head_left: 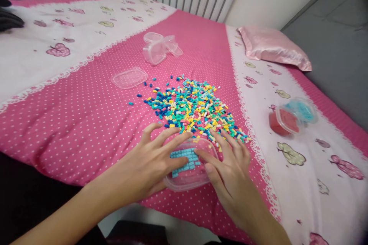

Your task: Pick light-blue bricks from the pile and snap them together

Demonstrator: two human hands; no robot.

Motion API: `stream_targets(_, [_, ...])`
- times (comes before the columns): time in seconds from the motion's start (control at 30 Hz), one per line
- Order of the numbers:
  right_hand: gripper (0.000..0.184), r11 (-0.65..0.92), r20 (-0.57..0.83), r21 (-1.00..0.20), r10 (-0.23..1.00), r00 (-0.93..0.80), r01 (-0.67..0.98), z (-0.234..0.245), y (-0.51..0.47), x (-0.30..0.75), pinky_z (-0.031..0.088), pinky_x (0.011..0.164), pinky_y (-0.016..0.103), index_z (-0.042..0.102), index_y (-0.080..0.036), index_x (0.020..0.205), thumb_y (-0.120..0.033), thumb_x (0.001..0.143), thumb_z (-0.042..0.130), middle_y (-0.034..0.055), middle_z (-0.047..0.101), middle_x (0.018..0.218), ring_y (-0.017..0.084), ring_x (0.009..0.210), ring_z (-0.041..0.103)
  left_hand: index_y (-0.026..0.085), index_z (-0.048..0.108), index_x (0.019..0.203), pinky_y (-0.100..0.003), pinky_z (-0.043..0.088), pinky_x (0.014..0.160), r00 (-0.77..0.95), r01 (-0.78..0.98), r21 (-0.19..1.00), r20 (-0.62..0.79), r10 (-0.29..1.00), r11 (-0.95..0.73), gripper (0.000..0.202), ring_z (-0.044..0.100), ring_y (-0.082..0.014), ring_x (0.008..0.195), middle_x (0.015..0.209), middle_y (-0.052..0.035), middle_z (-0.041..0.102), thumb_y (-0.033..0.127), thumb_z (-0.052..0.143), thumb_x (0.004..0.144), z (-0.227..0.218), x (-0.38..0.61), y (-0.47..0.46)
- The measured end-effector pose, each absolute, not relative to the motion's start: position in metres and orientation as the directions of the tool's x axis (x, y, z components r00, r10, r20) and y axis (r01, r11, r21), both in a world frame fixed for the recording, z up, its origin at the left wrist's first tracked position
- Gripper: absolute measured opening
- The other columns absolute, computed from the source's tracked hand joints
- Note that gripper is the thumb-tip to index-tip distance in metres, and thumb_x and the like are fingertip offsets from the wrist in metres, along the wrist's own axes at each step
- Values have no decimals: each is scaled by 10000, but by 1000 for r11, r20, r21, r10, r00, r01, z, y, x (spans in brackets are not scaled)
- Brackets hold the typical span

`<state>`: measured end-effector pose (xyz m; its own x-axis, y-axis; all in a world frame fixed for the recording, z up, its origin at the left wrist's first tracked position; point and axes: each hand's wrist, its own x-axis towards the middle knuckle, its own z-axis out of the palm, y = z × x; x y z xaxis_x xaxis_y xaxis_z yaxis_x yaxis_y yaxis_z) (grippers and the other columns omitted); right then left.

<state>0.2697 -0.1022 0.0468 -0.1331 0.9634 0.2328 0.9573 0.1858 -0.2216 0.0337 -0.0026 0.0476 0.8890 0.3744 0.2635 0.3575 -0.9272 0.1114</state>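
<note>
Light-blue toy bricks (188, 156) lie in close rows on the floor of a clear plastic container (191, 184). My left hand (156, 160) is over the container's left side with its fingers spread, and its thumb rests on the rows. From the right, my right hand (230, 164) reaches over the rim. Its fingers are apart, and the index fingertip is at the right end of the rows. Neither hand shows a brick gripped in it. Just beyond the fingers spreads a loose pile of small multicoloured bricks (192, 103).
A clear lid (130, 78) lies left of the pile, and several clear containers (159, 49) sit behind it. At the right stand a tub of red pieces (284, 121) and one of blue pieces (304, 110). A pink pillow (273, 48) rests on the bed (71, 118).
</note>
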Motion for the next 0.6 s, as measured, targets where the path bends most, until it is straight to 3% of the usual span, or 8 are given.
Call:
stream_targets(0.27, [404,196,259,-238,957,-132,951,43,-101,270,295,1140,713,640,-336,1399,-378,1093,380,111,411,1596,360,1490,301,278,693,1237,-508,69,1274,858,410,-29,352,375,-912,473,435,-316,1413,1557,-56,540,567,761,867,70,24,-2])
stream_targets(0.47, [388,166,225,-290,969,-101,943,45,-99,271,241,1152,709,710,-354,1287,-406,1098,376,91,555,1452,330,1400,416,291,751,1070,-466,24,1284,866,415,-96,345,361,-905,239,454,-278,1378,1469,-22,608,417,775,869,72,25,0])
stream_targets(0.6, [391,145,204,-328,976,-81,934,47,-97,270,208,1166,677,706,-358,1283,-411,1103,364,64,619,1379,300,1323,488,300,759,1019,-493,37,1289,862,424,-106,352,365,-899,176,453,-282,1390,1487,-8,586,330,782,847,65,27,1])
